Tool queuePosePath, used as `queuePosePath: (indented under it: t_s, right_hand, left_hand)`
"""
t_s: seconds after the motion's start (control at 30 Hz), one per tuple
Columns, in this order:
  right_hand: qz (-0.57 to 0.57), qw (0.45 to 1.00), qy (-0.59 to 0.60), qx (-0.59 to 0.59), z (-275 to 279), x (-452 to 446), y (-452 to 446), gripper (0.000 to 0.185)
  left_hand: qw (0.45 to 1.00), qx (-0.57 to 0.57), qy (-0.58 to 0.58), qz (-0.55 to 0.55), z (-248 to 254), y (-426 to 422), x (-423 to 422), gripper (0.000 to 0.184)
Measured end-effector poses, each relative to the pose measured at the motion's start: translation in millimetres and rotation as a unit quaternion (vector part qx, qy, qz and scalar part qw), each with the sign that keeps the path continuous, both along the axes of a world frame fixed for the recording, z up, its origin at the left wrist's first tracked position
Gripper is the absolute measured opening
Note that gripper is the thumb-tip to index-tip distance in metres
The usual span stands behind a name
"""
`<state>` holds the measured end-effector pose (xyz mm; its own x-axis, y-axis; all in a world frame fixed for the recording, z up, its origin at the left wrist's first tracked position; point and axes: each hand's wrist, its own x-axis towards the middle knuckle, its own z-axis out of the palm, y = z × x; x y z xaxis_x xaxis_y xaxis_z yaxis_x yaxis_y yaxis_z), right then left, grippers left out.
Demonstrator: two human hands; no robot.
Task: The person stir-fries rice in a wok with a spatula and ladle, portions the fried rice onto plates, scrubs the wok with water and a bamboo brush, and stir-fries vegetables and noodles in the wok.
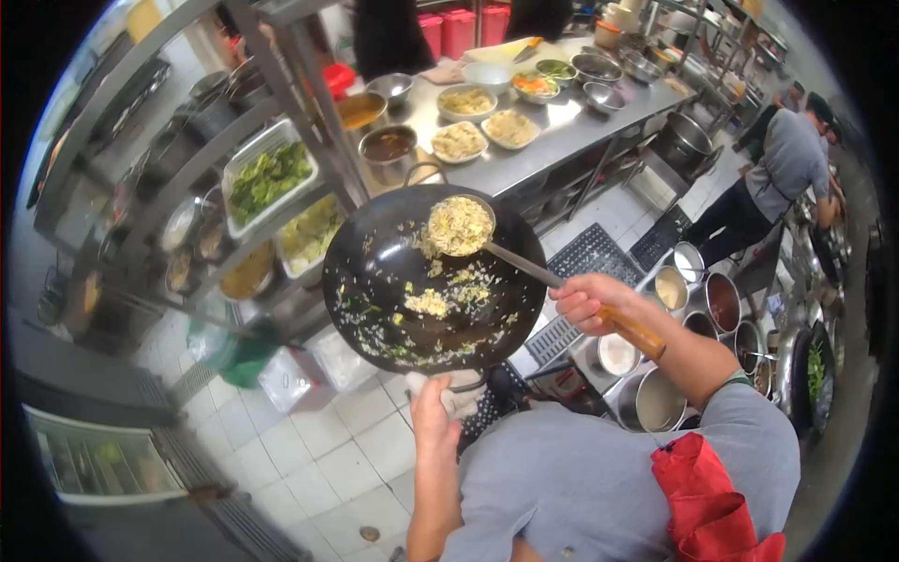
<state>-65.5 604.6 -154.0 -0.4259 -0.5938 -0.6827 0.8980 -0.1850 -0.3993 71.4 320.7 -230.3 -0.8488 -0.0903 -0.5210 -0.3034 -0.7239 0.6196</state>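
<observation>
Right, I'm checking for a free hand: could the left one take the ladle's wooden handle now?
Probably not: the left hand holds a cloth against the wok, and the right hand grips the ladle.

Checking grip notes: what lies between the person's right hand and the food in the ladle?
The ladle's metal shaft lies between the right hand and the food, passing over the edge of the wok, as the head view shows.

Yellow and white food (428, 303) flecks a black wok (379, 262), a ladle handle (637, 333) shows orange-brown, and red cloth (702, 501) near right brightens a grey shirt (581, 468).
</observation>
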Motion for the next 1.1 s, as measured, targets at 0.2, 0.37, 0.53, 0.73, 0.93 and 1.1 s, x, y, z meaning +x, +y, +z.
queuePosePath:
  t_s: [0.2,0.37,0.53,0.73,0.93,1.1]
  right_hand:
    - [-0.045,0.992,0.091,-0.077,49.2,-84.4,13.6,0.03]
    - [-0.073,0.971,0.204,0.104,53.1,-230.4,14.3,0.03]
    - [0.113,0.742,0.474,0.461,-34.6,-389.0,26.1,0.015]
    - [0.334,0.35,0.606,0.632,-75.1,-417.5,25.5,0.018]
    - [0.044,0.508,0.537,0.672,-88.9,-376.0,3.4,0.029]
    - [-0.005,0.525,0.556,0.644,-81.5,-348.9,6.3,0.027]
  left_hand:
    - [0.999,0.015,-0.049,0.01,1.0,7.7,-2.1,0.029]
    - [0.992,0.062,-0.098,0.048,-9.3,0.8,4.1,0.031]
    - [0.988,0.025,-0.142,0.056,-0.1,6.2,-0.9,0.039]
    - [0.981,0.026,-0.185,0.055,24.7,4.8,-4.3,0.047]
    - [0.977,0.044,-0.202,0.051,12.4,-2.5,1.7,0.046]
    - [0.975,0.003,-0.218,0.033,-22.3,-22.1,16.0,0.043]
